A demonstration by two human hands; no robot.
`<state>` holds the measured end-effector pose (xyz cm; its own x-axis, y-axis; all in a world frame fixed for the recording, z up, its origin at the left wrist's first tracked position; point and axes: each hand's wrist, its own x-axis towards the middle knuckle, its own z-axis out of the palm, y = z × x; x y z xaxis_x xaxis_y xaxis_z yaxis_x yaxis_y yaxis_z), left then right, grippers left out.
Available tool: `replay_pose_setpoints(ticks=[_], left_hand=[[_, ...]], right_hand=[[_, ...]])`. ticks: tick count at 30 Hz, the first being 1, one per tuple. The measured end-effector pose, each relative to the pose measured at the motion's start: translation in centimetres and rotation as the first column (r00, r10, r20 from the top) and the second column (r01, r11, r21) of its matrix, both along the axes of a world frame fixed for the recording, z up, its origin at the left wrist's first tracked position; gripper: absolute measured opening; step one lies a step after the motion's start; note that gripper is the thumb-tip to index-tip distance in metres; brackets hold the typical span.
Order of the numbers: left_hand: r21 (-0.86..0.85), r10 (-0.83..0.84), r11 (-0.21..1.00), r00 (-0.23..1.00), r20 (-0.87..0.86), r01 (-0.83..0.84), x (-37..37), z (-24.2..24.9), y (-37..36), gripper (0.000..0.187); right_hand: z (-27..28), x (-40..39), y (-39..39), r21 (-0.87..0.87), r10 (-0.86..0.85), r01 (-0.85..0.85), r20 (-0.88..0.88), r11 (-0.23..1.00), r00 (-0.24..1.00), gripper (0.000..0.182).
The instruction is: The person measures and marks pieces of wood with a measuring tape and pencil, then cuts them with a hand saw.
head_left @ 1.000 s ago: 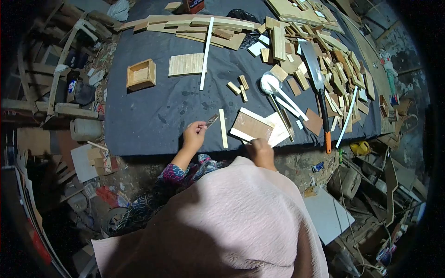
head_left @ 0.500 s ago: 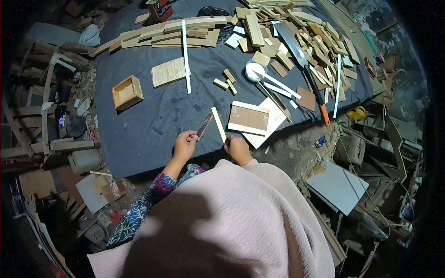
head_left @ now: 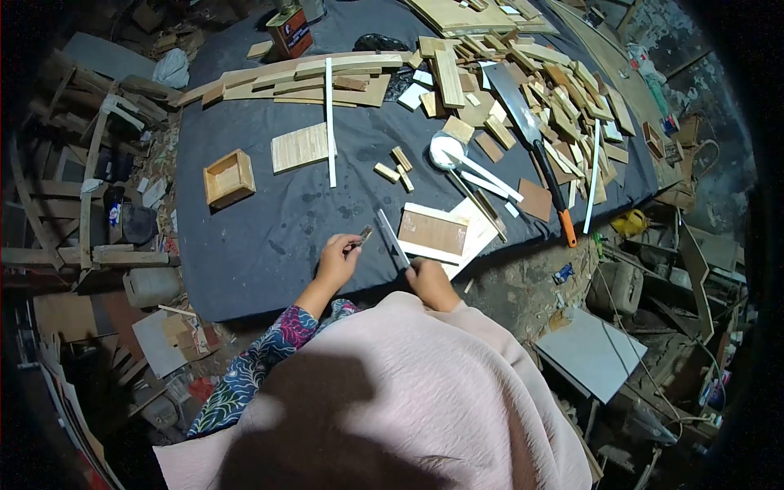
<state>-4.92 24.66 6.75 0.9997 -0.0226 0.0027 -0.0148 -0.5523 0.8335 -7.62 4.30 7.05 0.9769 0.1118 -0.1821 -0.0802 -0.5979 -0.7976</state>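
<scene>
My left hand (head_left: pixel 336 260) is closed around a short, dark-stained flat stick (head_left: pixel 364 236), which points away from me and looks foreshortened. My right hand (head_left: pixel 433 282) grips the near end of a thin wooden strip (head_left: pixel 392 235), whose pale grey-white side now shows. The two pieces are apart, above the dark cloth. Just beyond my right hand lies a brown panel with pale wooden edge strips (head_left: pixel 434 232), resting partly on a pale board (head_left: pixel 480 233). Past it stands a round tub of white paste (head_left: pixel 447 150) with strips leaning across it.
A small open wooden box (head_left: pixel 229 180) sits on the left of the cloth-covered table (head_left: pixel 245 269). Near it are a slatted panel (head_left: pixel 299 148) and a long white strip (head_left: pixel 330 122). Small blocks (head_left: pixel 387 172) lie mid-table. A handsaw (head_left: pixel 535 139) rests beside a scrap-wood pile (head_left: pixel 563 98).
The strip in my right hand has turned, showing its greyish side instead of its yellowish face. My left hand has moved slightly right and tilted the dark stick. The view has shifted a little.
</scene>
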Motion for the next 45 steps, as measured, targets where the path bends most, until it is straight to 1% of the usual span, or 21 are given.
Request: replay_pose_setpoints(ticks=[2, 4, 5, 6, 10, 12, 14, 16, 18, 19, 20, 22, 25, 27, 32, 34, 36, 38, 40, 42, 45], left_hand=[[0.031, 0.012, 0.999, 0.999, -0.050, -0.010, 1.1, -0.3, -0.6, 0.018], [-0.066, 0.090, 0.993, 0.993, -0.075, -0.095, 2.3, -0.7, -1.6, 0.017], [-0.085, 0.078, 0.993, 0.995, -0.060, -0.083, 3.1, -1.5, -2.1, 0.017], [-0.076, 0.084, 0.993, 0.994, -0.068, -0.089, 3.9, -1.8, -2.7, 0.017], [-0.058, 0.077, 0.995, 0.995, -0.061, -0.081, 8.0, -3.1, -6.4, 0.021], [-0.060, 0.072, 0.995, 0.995, -0.071, -0.076, 9.5, -3.4, -7.7, 0.022], [0.025, -0.060, 0.998, 0.996, -0.067, 0.062, 10.4, -3.3, -8.7, 0.026], [0.027, -0.078, 0.996, 0.994, -0.083, 0.080, 10.8, -3.9, -9.1, 0.023], [0.060, -0.081, 0.994, 0.987, -0.137, 0.090, 11.0, -4.4, -9.3, 0.020], [0.063, -0.084, 0.994, 0.986, -0.142, 0.093, 10.9, -4.5, -9.5, 0.020], [0.060, -0.057, 0.996, 0.990, -0.126, 0.065, 10.8, -4.6, -9.5, 0.018], [0.059, -0.031, 0.998, 0.994, -0.109, 0.038, 10.7, -5.0, -9.5, 0.017], [0.028, 0.020, 0.999, 0.989, -0.150, -0.017, 10.6, -4.6, -9.5, 0.016], [0.009, 0.063, 0.998, 0.964, -0.258, -0.062, 10.5, -4.0, -9.6, 0.016], [-0.052, 0.052, 0.996, 0.964, -0.260, -0.067, 9.9, -3.1, -9.6, 0.017], [-0.076, 0.051, 0.994, 0.960, -0.276, -0.075, 9.3, -2.9, -9.8, 0.017], [-0.039, 0.006, 0.999, 0.982, -0.187, -0.013, 9.0, -3.3, -9.8, 0.015], [-0.037, -0.009, 0.999, 0.981, -0.192, 0.002, 8.8, -3.4, -9.7, 0.019], [-0.048, -0.125, 0.991, 0.992, -0.006, 0.125, 8.6, -2.7, -9.7, 0.022], [-0.014, -0.167, 0.986, 0.986, -0.017, 0.167, 8.5, -2.7, -9.5, 0.023], [0.052, -0.231, 0.972, 0.973, -0.003, 0.231, 8.6, -2.9, -9.1, 0.023]], right_hand=[[0.7, 0.7, -2.6, 0.073, 0.002, -0.003, 0.017, 0.997, 1.000, 0.017], [1.3, 2.1, -5.6, 0.052, -0.069, 0.070, -0.013, 0.996, 0.998, 0.014], [0.7, 3.0, -7.0, -0.010, -0.071, 0.072, 0.024, 0.997, 0.997, 0.013], [-0.7, 4.0, -8.6, -0.075, -0.017, 0.026, 0.127, 0.997, 0.992, 0.013], [-1.0, 7.7, -12.0, -0.253, 0.159, -0.136, 0.072, 0.958, 0.985, 0.015], [-1.8, 8.9, -12.6, -0.248, 0.188, -0.170, 0.047, 0.954, 0.981, 0.015], [-2.3, 9.4, -12.8, -0.265, 0.159, -0.133, 0.077, 0.955, 0.984, 0.014], [-2.6, 9.5, -12.6, -0.242, 0.117, -0.090, 0.103, 0.966, 0.988, 0.012], [-2.6, 9.5, -12.2, -0.052, -0.085, 0.092, 0.112, 0.994, 0.990, 0.011], [-2.9, 9.2, -12.0, -0.050, -0.191, 0.198, 0.110, 0.979, 0.975, 0.013], [-3.3, 8.9, -11.6, -0.047, -0.194, 0.200, 0.105, 0.979, 0.975, 0.013], [-4.5, 8.3, -11.2, 0.155, -0.445, 0.442, -0.014, 0.884, 0.895, 0.013], [-6.1, 7.9, -10.9, 0.232, -0.538, 0.537, -0.066, 0.811, 0.841, 0.014], [-6.4, 7.8, -11.0, 0.255, -0.541, 0.549, -0.105, 0.796, 0.834, 0.016], [-6.2, 7.7, -11.4, 0.250, -0.522, 0.535, -0.118, 0.807, 0.844, 0.019], [-6.3, 7.7, -11.4, 0.288, -0.575, 0.597, -0.166, 0.749, 0.801, 0.020], [-6.1, 7.8, -11.5, 0.297, -0.570, 0.612, -0.223, 0.733, 0.791, 0.021], [-5.8, 7.7, -11.5, 0.199, -0.529, 0.539, -0.104, 0.819, 0.842, 0.024], [-6.3, 7.6, -11.9, 0.218, -0.516, 0.522, -0.089, 0.825, 0.852, 0.025], [-6.4, 7.4, -12.0, 0.240, -0.497, 0.499, -0.074, 0.833, 0.865, 0.026], [-5.7, 7.2, -11.9, 0.173, -0.447, 0.438, 0.014, 0.882, 0.895, 0.024]])
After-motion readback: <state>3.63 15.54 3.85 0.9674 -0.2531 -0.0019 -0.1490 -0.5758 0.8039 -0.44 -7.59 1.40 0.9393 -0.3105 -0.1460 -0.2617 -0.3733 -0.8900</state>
